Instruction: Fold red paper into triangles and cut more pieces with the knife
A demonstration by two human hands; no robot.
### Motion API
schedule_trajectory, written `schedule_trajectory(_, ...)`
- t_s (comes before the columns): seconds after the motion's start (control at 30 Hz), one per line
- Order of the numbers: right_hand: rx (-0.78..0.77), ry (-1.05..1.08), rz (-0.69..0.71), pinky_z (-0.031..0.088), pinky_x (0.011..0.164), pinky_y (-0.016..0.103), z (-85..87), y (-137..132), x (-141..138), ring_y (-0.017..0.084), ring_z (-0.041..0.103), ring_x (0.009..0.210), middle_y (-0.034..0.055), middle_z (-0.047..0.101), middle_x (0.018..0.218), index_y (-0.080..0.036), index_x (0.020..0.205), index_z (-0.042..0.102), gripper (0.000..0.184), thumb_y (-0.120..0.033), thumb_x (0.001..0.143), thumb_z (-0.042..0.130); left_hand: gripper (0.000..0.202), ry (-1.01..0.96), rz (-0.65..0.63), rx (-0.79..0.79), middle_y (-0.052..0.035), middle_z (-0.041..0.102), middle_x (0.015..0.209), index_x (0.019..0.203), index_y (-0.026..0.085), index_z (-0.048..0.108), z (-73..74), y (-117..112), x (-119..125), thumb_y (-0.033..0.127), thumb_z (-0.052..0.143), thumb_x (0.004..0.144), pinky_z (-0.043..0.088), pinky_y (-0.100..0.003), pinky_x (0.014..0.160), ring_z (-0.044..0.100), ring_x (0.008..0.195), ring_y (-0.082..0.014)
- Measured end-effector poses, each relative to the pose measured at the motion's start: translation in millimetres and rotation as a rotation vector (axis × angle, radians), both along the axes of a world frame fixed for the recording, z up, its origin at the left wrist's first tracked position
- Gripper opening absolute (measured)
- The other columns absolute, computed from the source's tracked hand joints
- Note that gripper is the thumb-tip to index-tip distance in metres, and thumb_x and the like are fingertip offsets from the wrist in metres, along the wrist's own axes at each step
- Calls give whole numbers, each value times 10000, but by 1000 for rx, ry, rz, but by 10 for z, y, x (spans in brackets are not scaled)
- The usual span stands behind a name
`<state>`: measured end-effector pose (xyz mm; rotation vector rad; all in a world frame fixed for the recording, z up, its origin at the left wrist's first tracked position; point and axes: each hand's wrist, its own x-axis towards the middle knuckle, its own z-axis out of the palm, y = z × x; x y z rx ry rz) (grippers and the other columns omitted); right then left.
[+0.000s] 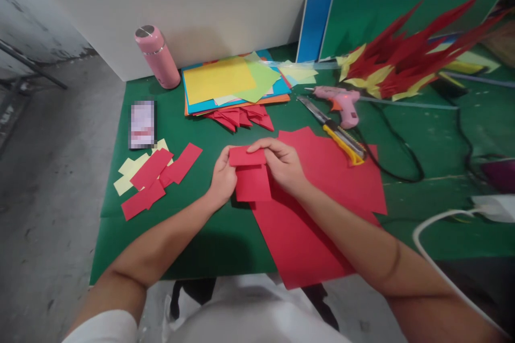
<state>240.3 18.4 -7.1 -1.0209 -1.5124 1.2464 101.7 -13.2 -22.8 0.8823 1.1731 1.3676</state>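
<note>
Between both hands is a piece of red paper (253, 185), its upper part folded over toward me. My left hand (223, 176) pinches the fold at its left end. My right hand (284, 163) grips the right end, with the index finger lying along the top edge. Under and right of my right hand lie large red sheets (309, 241) on the green table. Cut strips of red paper (152, 169) and pale yellow paper (124, 185) are scattered left of my left hand. Folded red pieces (241, 118) sit just beyond my hands.
A pink bottle (159, 59) stands at the back left, near a phone (142, 124). Stacked coloured sheets (217, 83) lie behind my hands. To the right are a yellow utility knife (341, 142), a pink glue gun (340, 102), its black cord, and a red-and-yellow paper flame shape (402, 59).
</note>
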Motion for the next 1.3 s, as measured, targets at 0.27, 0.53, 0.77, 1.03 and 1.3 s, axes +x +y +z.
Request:
schedule_trajectory(0.27,71,-13,-1,471,650,282,35,0,19,138,574,695,14,673,837,-234,779,655,232,-219,881,448,352,-119,-84,-91,54,477,563,716,213,531,48,91,-107,505,727,699,325,-200,405,398,435,-76)
schedule_trajectory(0.53,175,-62,24,508,762,317,44,6,51,157,639,777,11,700,843,-239,768,635,226,-178,859,437,379,-167,-125,-118,52,417,507,732,208,541,83,110,-121,576,591,807,193,-218,330,326,355,-75)
schedule_trajectory(0.77,286,-128,56,529,774,303,60,1,67,154,678,787,-2,725,817,-248,772,675,285,-121,823,426,517,-112,-117,-115,83,366,503,663,199,481,121,106,-121,654,726,687,226,-194,363,299,387,-47)
schedule_trajectory(1.03,322,-107,105,532,799,284,45,39,89,147,697,814,-8,741,835,-247,786,702,309,-108,829,429,497,-76,-100,-21,64,455,617,678,177,502,71,86,-125,617,729,732,345,-178,508,370,527,-56)
schedule_trajectory(1.3,106,-37,130,519,755,290,43,146,202,153,653,795,18,720,949,-268,1095,681,292,-401,943,469,487,122,-98,65,55,441,616,674,183,497,80,100,-163,628,635,817,349,-212,563,380,573,-83)
